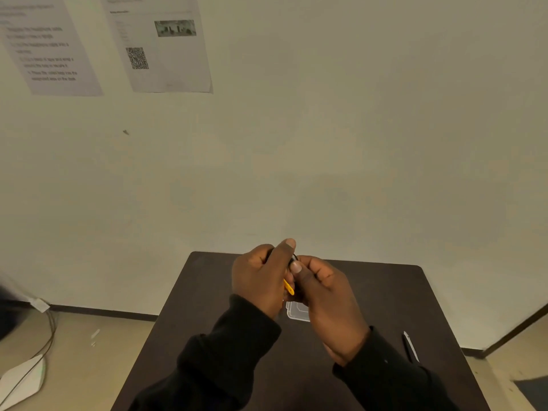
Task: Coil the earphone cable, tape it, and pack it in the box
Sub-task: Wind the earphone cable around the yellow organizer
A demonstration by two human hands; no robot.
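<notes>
Hands, left hand (261, 280) and right hand (323, 295), pinch black cable (294, 257) above table (385, 292).

Black long sleeves (225, 351), bare hands

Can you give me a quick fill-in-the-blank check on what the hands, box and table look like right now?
1. Both hands, left hand and right hand, are raised above the dark ____.
2. The strip of tape showing between the hands is ____ in colour.
3. The clear plastic box lies on the table, directly ____ the hands.
4. The pen lies on the table to the ____ of the box.

Missing words: table; yellow; below; right
</notes>
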